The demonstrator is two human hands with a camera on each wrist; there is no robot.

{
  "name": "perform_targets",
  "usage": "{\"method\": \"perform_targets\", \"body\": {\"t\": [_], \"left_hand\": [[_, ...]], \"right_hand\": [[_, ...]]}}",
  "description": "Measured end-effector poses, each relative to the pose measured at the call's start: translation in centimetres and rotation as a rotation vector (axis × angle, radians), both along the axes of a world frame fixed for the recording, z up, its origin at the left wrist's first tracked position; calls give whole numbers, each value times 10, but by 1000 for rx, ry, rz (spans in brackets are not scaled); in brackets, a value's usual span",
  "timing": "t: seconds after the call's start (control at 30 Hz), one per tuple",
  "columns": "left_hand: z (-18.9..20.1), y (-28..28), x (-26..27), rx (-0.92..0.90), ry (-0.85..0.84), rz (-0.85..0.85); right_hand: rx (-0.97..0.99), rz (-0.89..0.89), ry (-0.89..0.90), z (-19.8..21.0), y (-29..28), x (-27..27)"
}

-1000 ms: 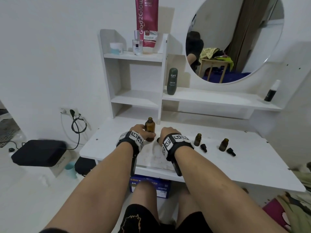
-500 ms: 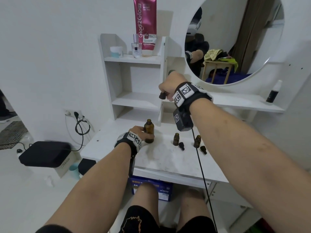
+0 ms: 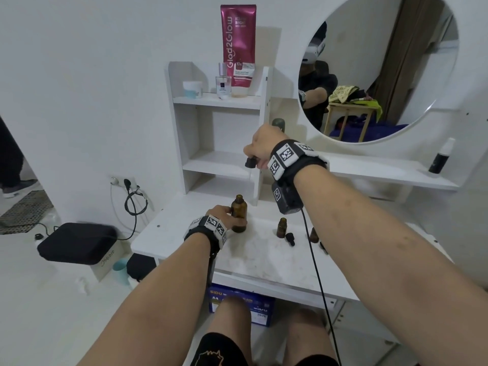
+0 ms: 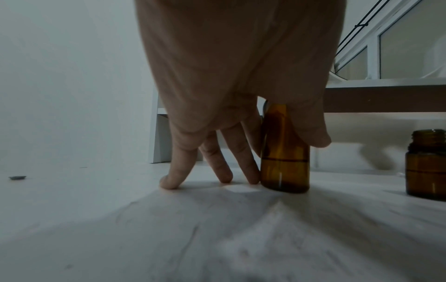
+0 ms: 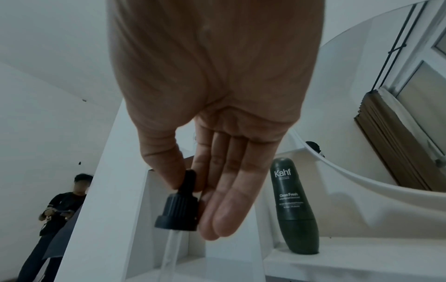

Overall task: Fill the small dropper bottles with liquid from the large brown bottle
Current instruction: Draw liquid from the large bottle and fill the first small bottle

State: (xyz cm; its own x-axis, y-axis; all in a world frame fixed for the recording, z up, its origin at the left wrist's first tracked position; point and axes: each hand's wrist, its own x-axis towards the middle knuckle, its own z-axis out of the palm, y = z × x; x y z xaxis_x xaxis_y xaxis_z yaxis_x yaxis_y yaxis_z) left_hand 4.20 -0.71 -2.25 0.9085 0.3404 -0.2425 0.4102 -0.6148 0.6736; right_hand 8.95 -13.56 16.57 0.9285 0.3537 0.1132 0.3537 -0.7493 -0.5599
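Observation:
The large brown bottle (image 3: 239, 213) stands uncapped on the white vanity top (image 3: 264, 262). My left hand (image 3: 226, 213) grips it low between thumb (image 4: 313, 133) and forefinger, while the other fingers rest on the top. My right hand (image 3: 254, 161) is raised above it at shelf height and pinches the rubber bulb of a black dropper cap (image 5: 178, 209). The dropper's clear glass pipette (image 5: 171, 251) hangs down. Two small brown bottles (image 3: 281, 227) (image 3: 313, 234) stand open to the right. A black dropper (image 3: 290, 238) lies beside the nearer one.
A white shelf unit (image 3: 219, 101) with cosmetics rises behind the bottles. A dark green Kahf bottle (image 5: 295, 208) stands on the long shelf (image 3: 383, 170) under the round mirror (image 3: 377, 67). My wrist cable (image 3: 314, 260) hangs across the small bottles. A person (image 5: 60, 209) stands at the far left.
My right hand has risen from the tabletop beside the large bottle to shelf height, with the dropper pinched in it. My left hand has stayed on the large bottle.

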Motion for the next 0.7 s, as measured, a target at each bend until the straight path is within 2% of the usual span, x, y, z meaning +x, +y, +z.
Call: {"method": "perform_targets", "body": {"t": [0.7], "left_hand": [[-4, 4, 3, 18, -11, -18]], "right_hand": [[-9, -6, -47, -16, 13, 4]]}}
